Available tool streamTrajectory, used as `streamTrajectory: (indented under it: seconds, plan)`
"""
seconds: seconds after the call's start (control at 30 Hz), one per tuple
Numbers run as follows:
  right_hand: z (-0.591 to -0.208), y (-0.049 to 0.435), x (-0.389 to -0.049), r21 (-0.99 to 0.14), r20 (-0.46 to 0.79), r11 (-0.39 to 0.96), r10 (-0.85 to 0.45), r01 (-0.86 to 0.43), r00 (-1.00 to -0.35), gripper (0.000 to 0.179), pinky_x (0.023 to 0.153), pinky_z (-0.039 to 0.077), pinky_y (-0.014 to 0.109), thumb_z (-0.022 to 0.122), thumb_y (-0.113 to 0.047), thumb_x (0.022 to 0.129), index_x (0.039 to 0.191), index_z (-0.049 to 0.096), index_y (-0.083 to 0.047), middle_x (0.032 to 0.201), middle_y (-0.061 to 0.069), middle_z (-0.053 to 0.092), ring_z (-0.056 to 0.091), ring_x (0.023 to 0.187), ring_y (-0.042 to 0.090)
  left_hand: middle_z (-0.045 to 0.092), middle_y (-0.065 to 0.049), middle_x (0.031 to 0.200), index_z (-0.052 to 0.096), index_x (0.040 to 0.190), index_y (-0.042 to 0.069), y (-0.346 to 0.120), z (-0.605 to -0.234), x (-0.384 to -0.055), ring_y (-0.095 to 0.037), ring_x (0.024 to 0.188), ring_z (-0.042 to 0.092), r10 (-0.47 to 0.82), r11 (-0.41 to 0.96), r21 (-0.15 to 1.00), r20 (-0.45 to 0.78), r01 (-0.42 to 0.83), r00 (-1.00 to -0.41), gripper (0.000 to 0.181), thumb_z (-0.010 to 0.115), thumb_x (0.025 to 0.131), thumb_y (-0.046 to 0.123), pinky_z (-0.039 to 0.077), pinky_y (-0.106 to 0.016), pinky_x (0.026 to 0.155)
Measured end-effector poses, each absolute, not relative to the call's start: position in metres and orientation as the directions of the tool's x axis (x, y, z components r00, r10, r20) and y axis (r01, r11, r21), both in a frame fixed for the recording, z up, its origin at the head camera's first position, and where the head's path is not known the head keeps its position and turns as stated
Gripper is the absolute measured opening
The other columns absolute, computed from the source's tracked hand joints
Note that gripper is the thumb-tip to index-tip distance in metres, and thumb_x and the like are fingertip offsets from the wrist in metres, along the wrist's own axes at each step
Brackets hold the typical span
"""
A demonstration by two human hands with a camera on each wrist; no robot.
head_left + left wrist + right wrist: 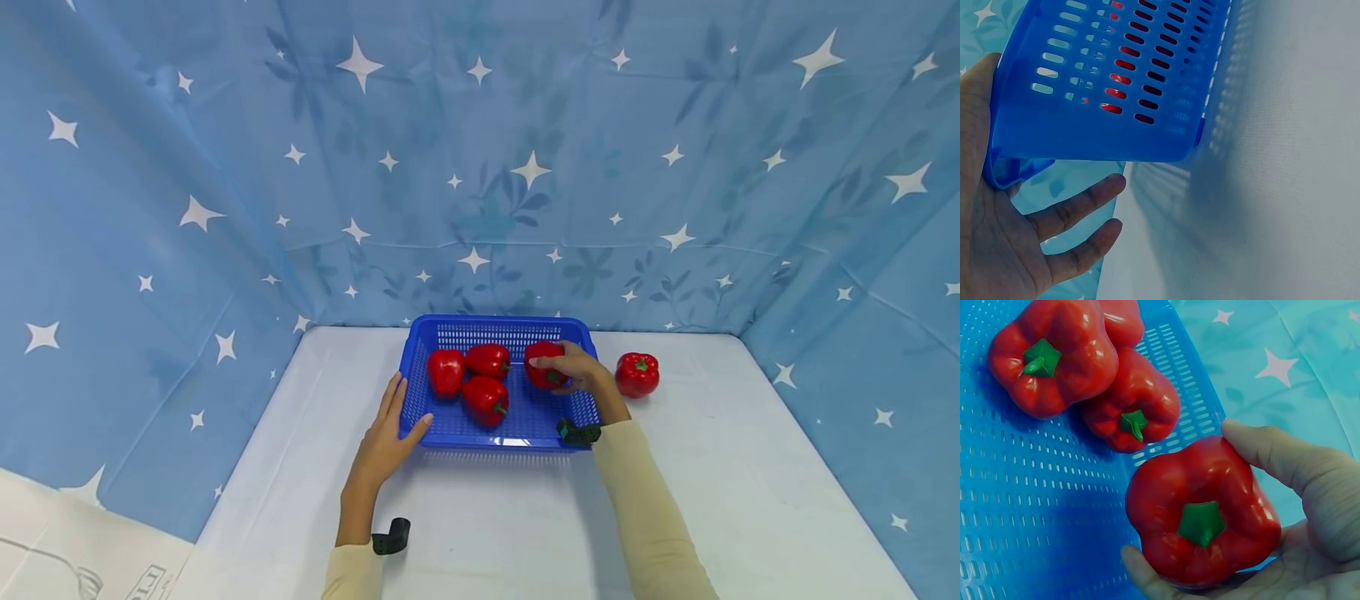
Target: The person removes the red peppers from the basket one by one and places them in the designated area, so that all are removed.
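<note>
My right hand [581,367] grips a red bell pepper [542,349] over the right side of a blue plastic basket [457,439]. In the right wrist view the thumb and fingers curl round that pepper, its green stem facing the camera. Three other red bell peppers lie in the basket's left half, among them a front one [486,402]. My left hand [384,443] rests against the basket's front left corner. In the left wrist view its thumb touches the rim, and two straight fingers are spread below the corner.
Another red bell pepper [637,375] sits on the white table [495,525], right of the basket. A blue curtain with stars [480,167] closes off the back and both sides. A small black device is strapped at each wrist.
</note>
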State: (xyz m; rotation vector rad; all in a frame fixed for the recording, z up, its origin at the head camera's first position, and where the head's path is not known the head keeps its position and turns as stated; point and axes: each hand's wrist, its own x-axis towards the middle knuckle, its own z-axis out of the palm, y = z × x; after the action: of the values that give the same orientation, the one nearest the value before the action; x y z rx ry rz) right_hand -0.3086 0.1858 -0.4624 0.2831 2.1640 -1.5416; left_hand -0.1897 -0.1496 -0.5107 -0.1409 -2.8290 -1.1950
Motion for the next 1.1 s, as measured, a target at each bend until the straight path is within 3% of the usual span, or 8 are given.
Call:
streamTrajectory:
  seconds: [0.57, 1.1]
  plan:
    - [-0.459, 0.191, -0.303, -0.863, -0.454, 0.283, -0.069, 0.419, -0.888, 0.096, 0.090, 0.042, 0.052, 0.077, -0.032, 0.070, 0.139, 0.017, -0.002, 0.134, 0.019, 0.033, 0.032, 0.123, 0.038, -0.003, 0.017, 0.149, 0.007, 0.145, 0.031, -0.149, -0.511, -0.190, -0.031, 0.133, 0.024, 0.055, 0.709, 0.697, 0.091, 0.103, -0.994, 0.083, 0.042, 0.080, 0.068, 0.030, -0.060, 0.095]
    - [-0.445, 0.195, -0.297, -0.927, -0.333, 0.226, -0.130, 0.300, -0.934, 0.094, 0.083, 0.047, 0.049, 0.075, -0.030, 0.073, 0.142, 0.015, -0.008, 0.135, 0.018, 0.034, 0.038, 0.120, 0.038, -0.004, 0.018, 0.149, 0.005, 0.144, 0.034, -0.151, -0.511, -0.191, -0.031, 0.134, 0.022, 0.052, 0.716, 0.692, 0.085, 0.097, -0.995, 0.082, 0.042, 0.080, 0.068, 0.030, -0.061, 0.094]
